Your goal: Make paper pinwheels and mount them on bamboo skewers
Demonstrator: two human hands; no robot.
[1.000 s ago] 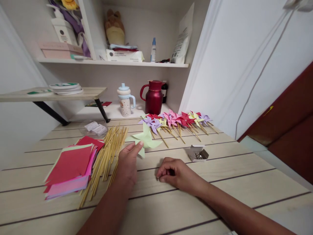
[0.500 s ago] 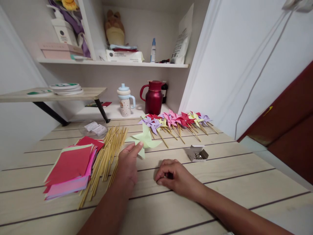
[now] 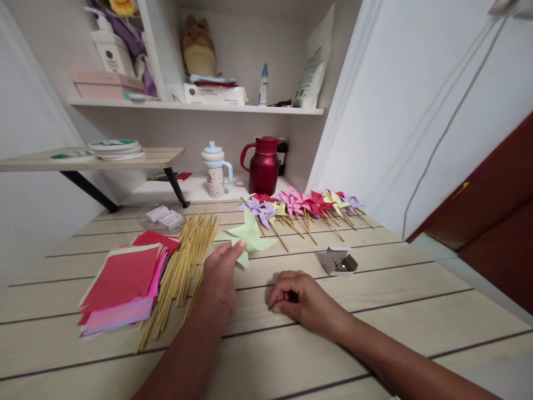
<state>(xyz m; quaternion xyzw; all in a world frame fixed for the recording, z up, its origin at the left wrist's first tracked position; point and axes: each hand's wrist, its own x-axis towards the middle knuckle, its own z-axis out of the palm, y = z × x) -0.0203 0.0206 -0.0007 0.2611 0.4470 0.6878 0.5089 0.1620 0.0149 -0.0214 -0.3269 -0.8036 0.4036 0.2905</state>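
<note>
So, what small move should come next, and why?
Probably bring the right hand to the middle of the pale green paper pinwheel: the left hand holds it with the thumb near its middle, and the right pinches a tiny object, perhaps from the open box of metal pieces.

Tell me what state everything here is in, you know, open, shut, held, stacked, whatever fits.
Left hand: pinching the green pinwheel.
Green pinwheel: folded, held.
Right hand: closed, a tiny piece in its pinch, too small to identify.
Other pinwheels: lying overlapped.
Loose sticks: heaped.
Paper: stacked unevenly.
Small box: open, metal bits inside.
Cup: upright, lidded.
Red jug: upright, lidded.
Blue-topped bottle: upright.
</note>
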